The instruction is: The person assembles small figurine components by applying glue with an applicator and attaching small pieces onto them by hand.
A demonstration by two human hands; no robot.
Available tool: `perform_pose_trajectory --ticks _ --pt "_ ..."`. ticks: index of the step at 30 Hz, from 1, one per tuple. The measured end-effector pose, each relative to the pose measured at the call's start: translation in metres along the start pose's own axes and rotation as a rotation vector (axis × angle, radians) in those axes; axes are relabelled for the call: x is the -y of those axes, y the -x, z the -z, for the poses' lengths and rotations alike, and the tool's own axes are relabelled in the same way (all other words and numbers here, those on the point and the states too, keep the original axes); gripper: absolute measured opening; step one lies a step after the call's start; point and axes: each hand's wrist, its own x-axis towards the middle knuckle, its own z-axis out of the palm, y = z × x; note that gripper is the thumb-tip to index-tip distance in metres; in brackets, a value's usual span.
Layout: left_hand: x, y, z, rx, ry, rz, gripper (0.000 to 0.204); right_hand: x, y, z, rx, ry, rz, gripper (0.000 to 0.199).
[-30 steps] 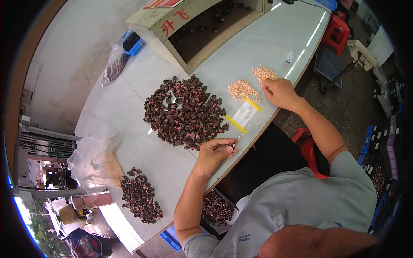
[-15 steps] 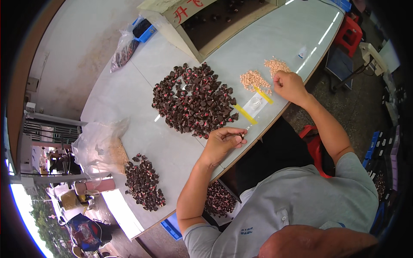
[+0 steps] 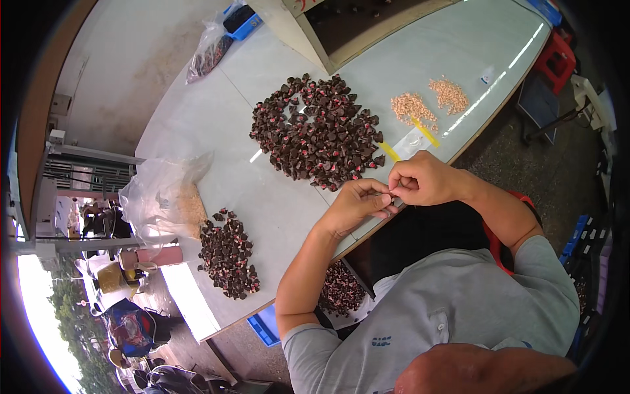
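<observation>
Working at the near edge of the pale bench [image 3: 216, 125], both hands meet fingertip to fingertip just below the big heap of dark parts [image 3: 318, 128], which serves as landmark here. Left hand [image 3: 357, 205]: forearm rising from the lower frame, wrist bent, fingers curled, thumb and forefinger pinched narrow. Right hand [image 3: 423, 178]: forearm coming in from the right, knuckles up, fingers folded to the same pinch. Between the two grips sits something tiny; too small to tell what it is, or which hand truly holds it.

Counts. Dark, red-marked parts: two heaps on the bench, the big heap and a smaller heap [image 3: 228, 253] well down-left of it. A third lot [image 3: 341, 289] lies below the bench edge, near the person's lap. Tan granules: two small piles [image 3: 430, 102] right of the big heap, side by side. Yellow strips [image 3: 407, 134]: two, flanking a clear flat packet between the big heap and the tan piles. Clear bags: one crumpled bag [image 3: 164, 197] left of the big heap, another [image 3: 207, 49] up-left of it. One open box [image 3: 367, 23] above it.
</observation>
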Motion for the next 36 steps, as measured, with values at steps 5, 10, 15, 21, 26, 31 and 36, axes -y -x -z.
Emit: perform_pose_trajectory --ticks 5,10,15,21,26,31,36 --pt "0.003 0.001 0.002 0.013 -0.019 -0.01 0.019 -0.001 -0.002 -0.005 0.029 0.042 0.003 0.007" --pt "0.0 0.001 0.002 0.004 0.018 -0.014 0.021 0.0 0.0 -0.003 -0.009 0.01 -0.026 0.008" --pt "-0.001 0.001 -0.002 -0.022 0.005 -0.008 0.018 0.006 0.001 -0.001 -0.021 0.112 -0.032 0.007" --pt "-0.002 0.001 -0.002 -0.018 -0.028 0.001 0.019 0.003 0.001 -0.008 -0.063 0.166 0.089 0.009" --pt "-0.001 0.001 -0.002 -0.024 -0.032 -0.005 0.019 0.004 0.003 -0.01 -0.099 0.167 0.075 0.009" --pt "0.0 -0.001 -0.002 -0.027 -0.029 -0.003 0.022 0.003 0.005 -0.006 -0.086 0.185 0.067 0.009" --pt "0.0 -0.001 -0.002 -0.047 -0.022 -0.003 0.026 0.006 0.003 0.025 -0.103 0.312 0.061 0.008"
